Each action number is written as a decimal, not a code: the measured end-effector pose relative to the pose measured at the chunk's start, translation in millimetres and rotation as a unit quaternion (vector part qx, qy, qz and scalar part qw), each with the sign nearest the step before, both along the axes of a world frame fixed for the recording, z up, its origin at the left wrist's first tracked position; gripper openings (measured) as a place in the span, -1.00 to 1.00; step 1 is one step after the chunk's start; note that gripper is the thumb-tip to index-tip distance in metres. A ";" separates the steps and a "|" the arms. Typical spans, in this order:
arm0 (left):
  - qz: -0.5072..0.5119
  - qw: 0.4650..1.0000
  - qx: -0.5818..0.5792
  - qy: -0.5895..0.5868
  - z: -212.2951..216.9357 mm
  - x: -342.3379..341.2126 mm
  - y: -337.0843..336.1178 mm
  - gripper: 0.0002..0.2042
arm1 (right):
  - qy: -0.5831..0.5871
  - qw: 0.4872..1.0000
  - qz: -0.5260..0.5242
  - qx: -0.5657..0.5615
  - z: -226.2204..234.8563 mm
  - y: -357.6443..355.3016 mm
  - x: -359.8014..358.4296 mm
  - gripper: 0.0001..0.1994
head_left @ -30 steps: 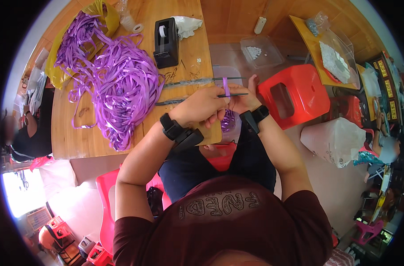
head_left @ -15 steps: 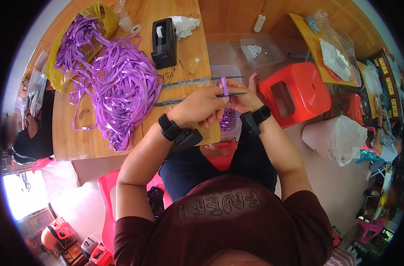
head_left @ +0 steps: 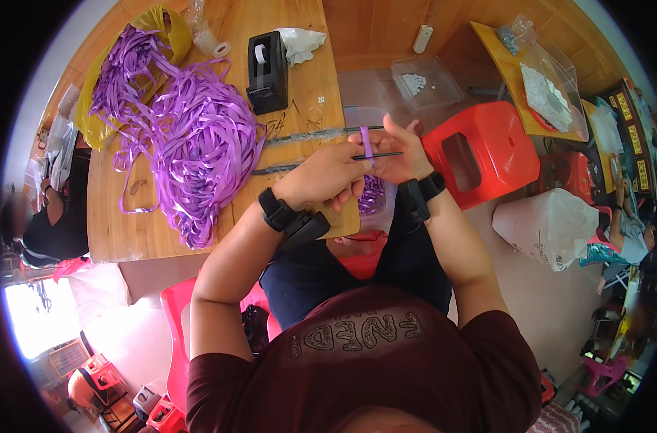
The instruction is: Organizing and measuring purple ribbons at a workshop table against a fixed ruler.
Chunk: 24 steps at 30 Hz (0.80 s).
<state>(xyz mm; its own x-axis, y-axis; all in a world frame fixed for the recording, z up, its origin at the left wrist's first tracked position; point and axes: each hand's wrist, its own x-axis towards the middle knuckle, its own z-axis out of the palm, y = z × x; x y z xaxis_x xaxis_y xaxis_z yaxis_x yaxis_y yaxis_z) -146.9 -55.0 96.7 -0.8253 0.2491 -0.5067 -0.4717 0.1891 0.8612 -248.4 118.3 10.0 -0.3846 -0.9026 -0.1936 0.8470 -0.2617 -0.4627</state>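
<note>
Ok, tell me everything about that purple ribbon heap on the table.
The purple ribbon heap is a loose tangle of narrow, satiny-looking strips lying on the wooden table. Strands lead to more ribbon in the yellow bag; a loose loop trails at its left. Neither left hand nor right hand touches it.

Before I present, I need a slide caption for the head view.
Left hand and right hand at a purple strip across two dark rods, ribbon heap on the wooden table.
</note>
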 end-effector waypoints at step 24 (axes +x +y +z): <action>-0.022 0.999 -0.028 0.022 4.5 -0.5 2.0 -0.78 | 0.752 0.572 0.060 0.323 94.0 -12.4 -12.3 -0.64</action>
<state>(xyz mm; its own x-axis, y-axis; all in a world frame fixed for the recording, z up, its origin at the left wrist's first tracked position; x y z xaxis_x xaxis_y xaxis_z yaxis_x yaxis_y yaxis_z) -147.4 -53.1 101.3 -0.8364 0.2575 -0.4839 -0.4236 0.2567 0.8687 -260.7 105.9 104.0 -0.4980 -0.8665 -0.0334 -0.6414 0.3940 -0.6583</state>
